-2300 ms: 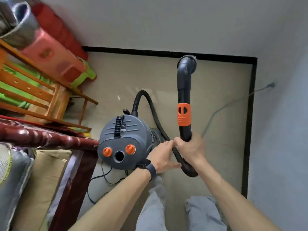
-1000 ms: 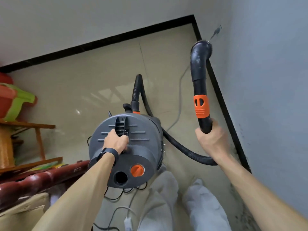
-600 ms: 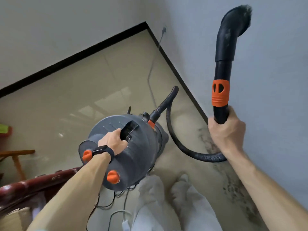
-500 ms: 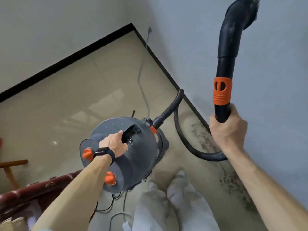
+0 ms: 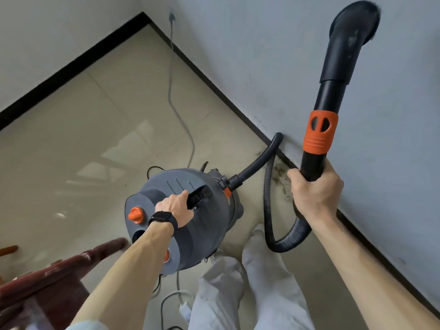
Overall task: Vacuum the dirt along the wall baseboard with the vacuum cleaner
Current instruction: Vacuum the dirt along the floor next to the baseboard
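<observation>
My left hand is on top of the grey vacuum cleaner. Its fingers are hooked into the carry handle so I can move the drum close to the wall. I cannot tell if the drum sits on the floor or hangs from my hand.

My right hand is wrapped tight round the black suction pipe, just under its orange ring. I hold the pipe pointing up, so the brush head is high in front of the wall and off the floor. The hose hangs in a loop by my feet and runs back to the drum.

The dirt is a dark patch on the floor, right beside the black baseboard and near my right hand. I think no cleaning has begun. Next the brush head must tip down onto that patch.
</observation>
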